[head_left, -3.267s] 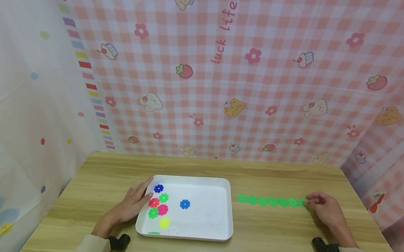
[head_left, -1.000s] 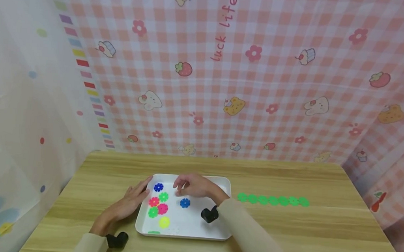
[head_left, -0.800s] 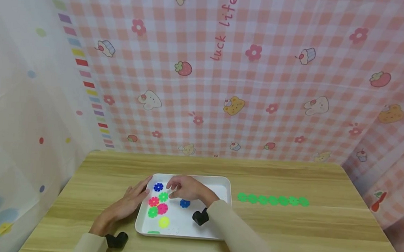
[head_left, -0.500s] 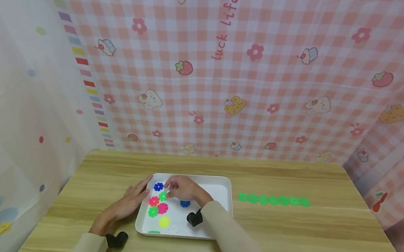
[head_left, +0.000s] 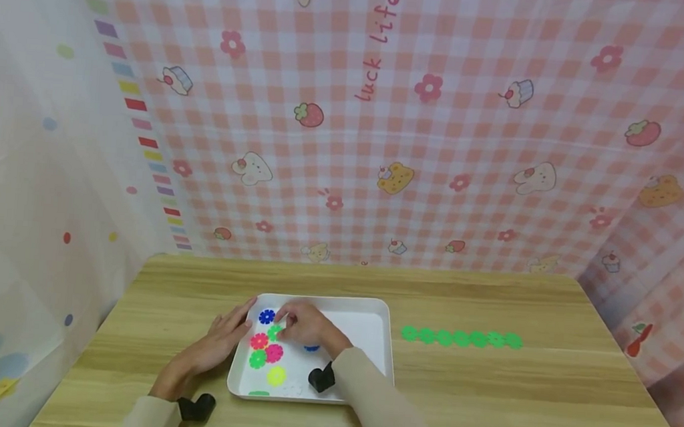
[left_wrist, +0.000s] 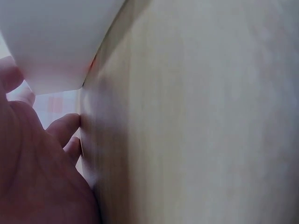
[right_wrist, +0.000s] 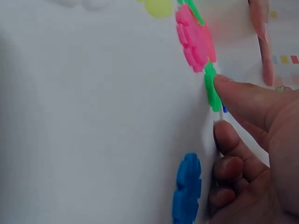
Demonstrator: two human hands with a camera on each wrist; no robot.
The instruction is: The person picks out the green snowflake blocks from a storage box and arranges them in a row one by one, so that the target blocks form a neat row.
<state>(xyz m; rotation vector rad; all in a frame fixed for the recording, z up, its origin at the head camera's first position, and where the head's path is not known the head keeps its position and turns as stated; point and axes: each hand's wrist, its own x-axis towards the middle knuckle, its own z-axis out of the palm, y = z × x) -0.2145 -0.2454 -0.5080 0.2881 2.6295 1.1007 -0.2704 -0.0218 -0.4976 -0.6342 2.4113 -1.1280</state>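
My left hand [head_left: 220, 341] rests against the left side of the white tray [head_left: 387, 358], its thumb at the rim and its fingers straight. Inside the tray, my right hand [head_left: 304, 323] has its thumb and index finger at a green snowflake disc [right_wrist: 211, 88], and appears to pinch its edge. A dark blue disc [head_left: 267, 317] lies just beyond it. Close by are a red disc [head_left: 259, 341], a pink disc [head_left: 274, 353] and a second green disc [head_left: 257, 359]. A blue disc [right_wrist: 187, 189] lies below the right hand, mostly hidden in the head view.
A row of several green discs [head_left: 461, 338] lies on the wooden table [head_left: 514, 401], right of the tray. A yellow disc [head_left: 276, 376], a green disc standing on edge [head_left: 259, 393] and some whitish pieces [head_left: 292, 390] sit near the tray's front. A checked cloth [head_left: 445, 134] hangs behind.
My right hand has moved left from the right end of the green row into the tray, then on to the green disc. My left hand stays at the tray's edge.
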